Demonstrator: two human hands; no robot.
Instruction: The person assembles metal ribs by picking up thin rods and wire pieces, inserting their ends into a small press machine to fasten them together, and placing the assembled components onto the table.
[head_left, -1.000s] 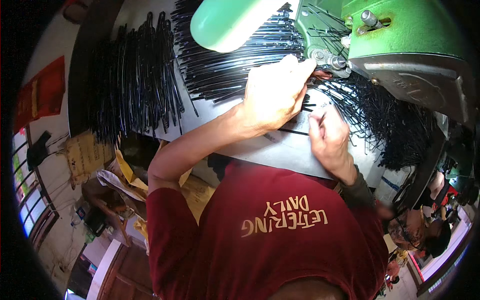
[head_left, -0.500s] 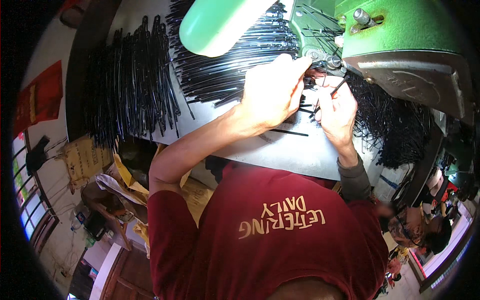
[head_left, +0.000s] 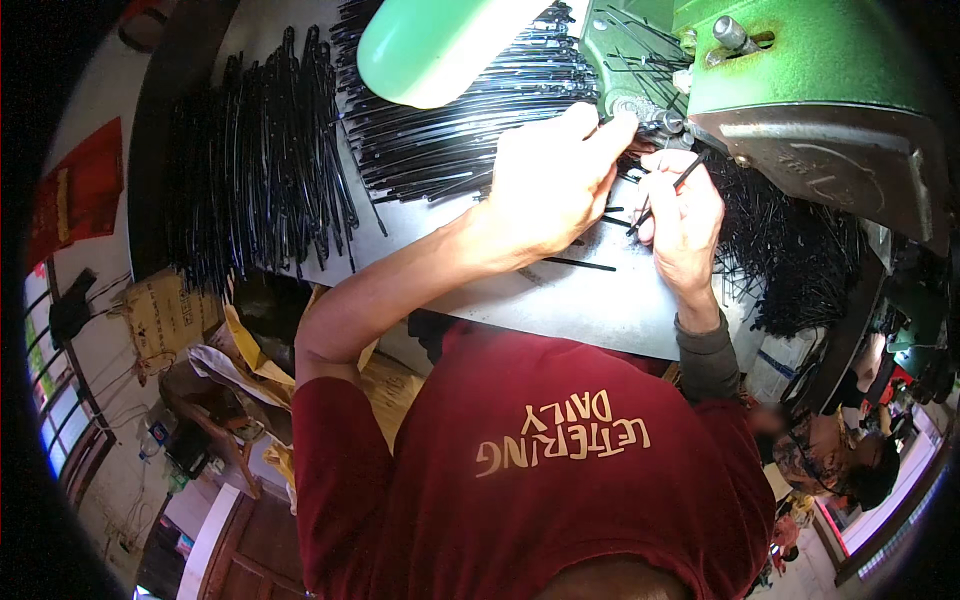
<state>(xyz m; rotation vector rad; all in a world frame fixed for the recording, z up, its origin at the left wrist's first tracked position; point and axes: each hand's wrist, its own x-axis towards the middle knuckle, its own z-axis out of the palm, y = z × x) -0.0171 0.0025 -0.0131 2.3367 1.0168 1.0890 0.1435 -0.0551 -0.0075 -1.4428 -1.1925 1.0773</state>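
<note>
My left hand (head_left: 550, 190) reaches up to the metal fitting (head_left: 640, 112) of a green machine (head_left: 800, 70). Its fingers are closed there, and whatever is between them is hidden. Close by on the right, my right hand (head_left: 685, 220) pinches a thin black rod (head_left: 690, 170) that slants across the fingers, its upper end toward the machine. Below my hands, a few loose black rods lie on the pale metal tabletop (head_left: 580, 305). A wide heap of shiny black rods (head_left: 430, 140) lies beyond my left hand.
Another bundle of black rods (head_left: 270, 160) lies at the left. A dark tangled pile of thin rods (head_left: 800, 250) sits under the machine at right. A rounded green lamp (head_left: 420, 60) overhangs the heap. A cardboard box (head_left: 165, 320) and a co-worker (head_left: 840, 455) are farther off.
My right hand has shifted slightly right with the thin black rod, which now lies more clearly across the fingers. My left hand has moved a little right at the machine's fitting.
</note>
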